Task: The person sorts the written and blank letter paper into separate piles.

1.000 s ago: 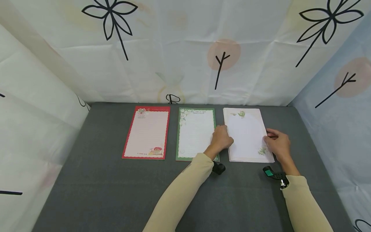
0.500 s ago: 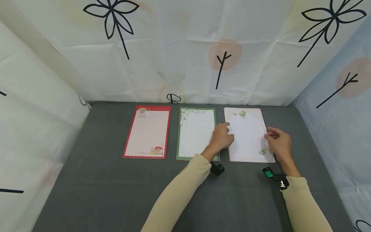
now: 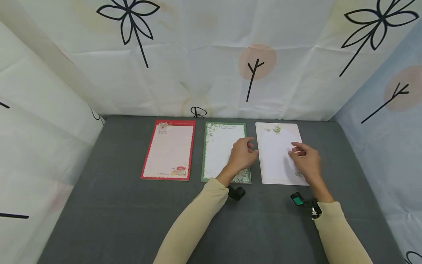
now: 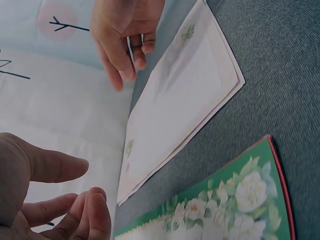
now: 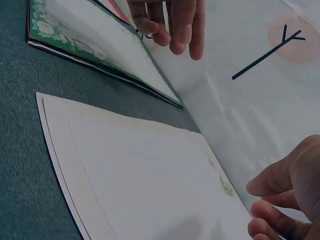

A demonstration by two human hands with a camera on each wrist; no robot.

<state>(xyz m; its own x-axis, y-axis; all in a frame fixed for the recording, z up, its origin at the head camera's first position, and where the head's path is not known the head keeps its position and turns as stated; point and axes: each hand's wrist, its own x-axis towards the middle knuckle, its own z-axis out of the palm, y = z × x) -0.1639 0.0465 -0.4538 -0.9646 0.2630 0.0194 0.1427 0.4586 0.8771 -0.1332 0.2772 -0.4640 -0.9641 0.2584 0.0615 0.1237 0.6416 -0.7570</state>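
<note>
Three stacks of decorated writing paper lie in a row on the grey table. The white stack with small green sprigs is at the right, a green-bordered floral stack in the middle, a red-bordered one at the left. My left hand hovers over the right side of the green-bordered stack, fingers loosely bent, nothing in them. Above the right part of the white stack, my right hand is raised with relaxed fingers and casts a shadow on the paper. Both hands look empty in the wrist views.
The grey cloth-covered table reaches back to a white curtain printed with black leaves and trees. More curtain hangs at the right side. Each wrist wears a black camera mount.
Both hands have lifted off the edges of the white stack and moved left. The left hand is now over the green-bordered stack, the right over the white one. The stacks stay put.
</note>
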